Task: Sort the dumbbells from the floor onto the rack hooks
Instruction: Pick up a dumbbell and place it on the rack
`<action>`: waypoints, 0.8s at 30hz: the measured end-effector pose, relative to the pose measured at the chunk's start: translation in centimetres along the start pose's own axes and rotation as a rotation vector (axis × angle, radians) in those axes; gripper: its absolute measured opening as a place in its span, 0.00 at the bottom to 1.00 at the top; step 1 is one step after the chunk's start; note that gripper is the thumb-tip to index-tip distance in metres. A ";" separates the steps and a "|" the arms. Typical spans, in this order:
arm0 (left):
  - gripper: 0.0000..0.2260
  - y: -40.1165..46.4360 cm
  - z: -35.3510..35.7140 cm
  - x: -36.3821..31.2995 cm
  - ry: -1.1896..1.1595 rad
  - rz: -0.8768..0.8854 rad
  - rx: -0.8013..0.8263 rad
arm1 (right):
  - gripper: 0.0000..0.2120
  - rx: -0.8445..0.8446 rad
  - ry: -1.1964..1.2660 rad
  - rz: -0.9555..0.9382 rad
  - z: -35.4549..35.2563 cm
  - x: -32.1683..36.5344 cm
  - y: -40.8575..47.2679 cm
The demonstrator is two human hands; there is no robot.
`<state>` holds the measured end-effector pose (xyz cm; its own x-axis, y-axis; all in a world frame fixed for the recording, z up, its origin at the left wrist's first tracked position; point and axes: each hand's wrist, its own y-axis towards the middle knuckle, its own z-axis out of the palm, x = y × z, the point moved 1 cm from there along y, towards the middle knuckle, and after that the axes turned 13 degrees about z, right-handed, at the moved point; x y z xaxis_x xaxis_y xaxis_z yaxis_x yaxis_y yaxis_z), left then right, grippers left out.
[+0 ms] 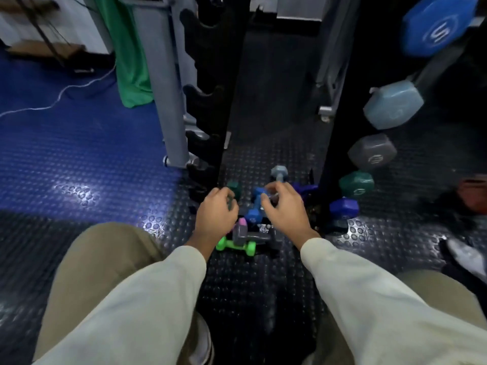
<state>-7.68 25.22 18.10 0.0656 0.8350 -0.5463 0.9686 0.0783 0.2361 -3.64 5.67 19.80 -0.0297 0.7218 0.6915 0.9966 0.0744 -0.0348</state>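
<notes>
We crouch before the rack (274,106), a tall black frame. Its right side is already loaded, top to bottom: big blue (438,25), pale blue (392,104), grey (372,151), green (356,183), purple (344,208). The left hooks (203,98) all look bare.

On the floor (79,164), between the rack's feet, lies the heap still to sort: a grey dumbbell (243,233) across a lime one (234,245), a blue one (255,206) in the middle, a dark green one (233,189) at left, a pale blue-grey one (279,173) at the back, something purple (303,191) at right, and a pink tip (242,221) poking out.

Left hand (217,213): fingers curled down onto the dark green dumbbell; we judge it gripping the handle, though blur hides the contact. Right hand (286,206): fingers curled over the blue dumbbell and something small and pale; we cannot tell whether it grips.

Judgement: about half done. One side hung, the other side's worth still on the floor.
</notes>
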 end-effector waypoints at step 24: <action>0.38 -0.5 22.3 9.9 -0.106 -0.524 0.581 | 0.29 0.430 -0.098 0.716 17.8 -20.7 6.0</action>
<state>-2.21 21.28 -5.32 -0.4399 0.7092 -0.5510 0.8479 0.1258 -0.5151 1.60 3.48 -7.57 0.5721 0.7497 0.3327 0.6620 -0.1827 -0.7269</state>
